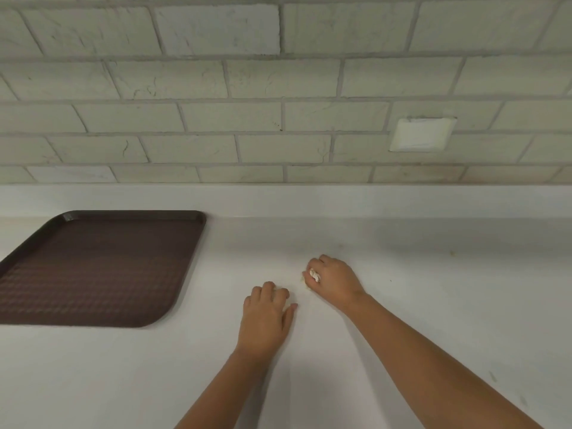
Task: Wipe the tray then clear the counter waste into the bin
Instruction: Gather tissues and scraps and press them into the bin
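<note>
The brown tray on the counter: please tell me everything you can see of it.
The tray is dark brown, rectangular, with rounded corners and a low raised rim; it looks like plastic with a grid-textured floor. It lies flat on the white counter, at the left, partly cut off by the picture's edge. Nothing lies on it. The left hand and the right hand, which grips a white scrap, are apart from it, to its right.

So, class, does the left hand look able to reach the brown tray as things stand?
Probably yes: only bare counter lies between the left hand and the tray, and the right hand, gripping a pale scrap, sits on the other side.
</note>
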The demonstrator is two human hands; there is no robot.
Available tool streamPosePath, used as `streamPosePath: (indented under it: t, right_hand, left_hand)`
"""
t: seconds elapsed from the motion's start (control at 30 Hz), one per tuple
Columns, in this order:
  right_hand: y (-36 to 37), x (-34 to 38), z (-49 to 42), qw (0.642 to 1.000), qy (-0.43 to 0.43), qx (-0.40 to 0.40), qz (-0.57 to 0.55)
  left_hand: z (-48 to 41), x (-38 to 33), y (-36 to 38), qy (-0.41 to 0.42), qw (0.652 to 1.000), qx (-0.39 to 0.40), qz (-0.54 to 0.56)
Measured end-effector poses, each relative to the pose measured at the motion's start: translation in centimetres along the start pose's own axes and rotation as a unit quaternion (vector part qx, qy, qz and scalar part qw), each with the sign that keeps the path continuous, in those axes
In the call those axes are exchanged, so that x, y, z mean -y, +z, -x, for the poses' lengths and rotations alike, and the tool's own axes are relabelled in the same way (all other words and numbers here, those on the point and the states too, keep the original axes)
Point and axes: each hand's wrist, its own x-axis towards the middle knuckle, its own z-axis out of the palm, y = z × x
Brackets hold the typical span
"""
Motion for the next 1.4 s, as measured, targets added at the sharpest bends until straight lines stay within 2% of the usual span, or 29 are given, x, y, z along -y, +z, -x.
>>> streamPosePath:
  t: [0.1, 0.17, 0.23, 0.3, 0.37, 0.43, 0.53, 0.6, 0.73, 0.9, 0.97, 1.13, 1.2, 1.3, 1.4]
  right_hand:
    - [-1.8, 0.6, 2.0, 0.995, 0.065, 0.079, 0.003]
    - [-2.8, 1.3, 3.6, 0.987, 0.106, 0.114, -0.033]
    - [-3.6, 1.8, 5.4, 0.982, 0.14, 0.094, -0.089]
    - [-4.5, 1.9, 7.5, 0.962, 0.208, 0.042, -0.173]
    - [-6.3, 1.8, 9.8, 0.908, 0.301, -0.031, -0.291]
    - [-8.8, 1.3, 12.2, 0.828, 0.372, -0.112, -0.404]
    - [-12.5, -0.1, 16.5, 0.696, 0.428, -0.185, -0.547]
    - [-14.9, -1.3, 19.8, 0.629, 0.434, -0.211, -0.609]
    - [-19.6, -4.4, 28.4, 0.536, 0.43, -0.263, -0.678]
    - [-25.4, -9.1, 41.3, 0.433, 0.419, -0.319, -0.732]
    - [-27.3, -11.3, 46.6, 0.421, 0.423, -0.337, -0.729]
    - [-29.8, -17.0, 58.6, 0.44, 0.475, -0.349, -0.677]
    - [-30.0, -18.8, 62.3, 0.434, 0.5, -0.343, -0.666]
    - [-29.4, -21.0, 66.5, 0.401, 0.541, -0.33, -0.661]
    - [-28.5, -23.6, 69.1, 0.392, 0.572, -0.3, -0.655]
  left_hand:
    - [0.1, 0.4, -1.0, -0.035, 0.998, 0.015, -0.043]
    - [0.2, 0.3, -1.8, -0.055, 0.995, 0.059, -0.05]
    - [0.2, -0.3, -2.5, -0.12, 0.99, 0.076, -0.012]
    - [0.3, -1.5, -3.6, -0.2, 0.972, 0.081, 0.089]
    - [0.4, -3.2, -4.6, -0.252, 0.943, 0.082, 0.2]
    - [0.5, -5.7, -5.3, -0.279, 0.905, 0.099, 0.306]
    - [1.1, -11.1, -6.4, -0.317, 0.804, 0.137, 0.485]
    - [1.9, -15.4, -6.8, -0.313, 0.76, 0.167, 0.544]
    - [4.6, -25.5, -6.4, -0.271, 0.714, 0.252, 0.594]
    - [10.9, -39.2, -4.6, -0.216, 0.692, 0.363, 0.586]
    - [14.1, -44.6, -3.8, -0.199, 0.684, 0.399, 0.578]
    - [20.9, -55.6, -0.6, -0.18, 0.664, 0.462, 0.56]
    - [22.7, -58.4, 1.0, -0.2, 0.649, 0.479, 0.556]
    - [24.5, -60.9, 3.7, -0.246, 0.623, 0.507, 0.542]
    - [25.1, -62.6, 7.1, -0.3, 0.577, 0.532, 0.542]
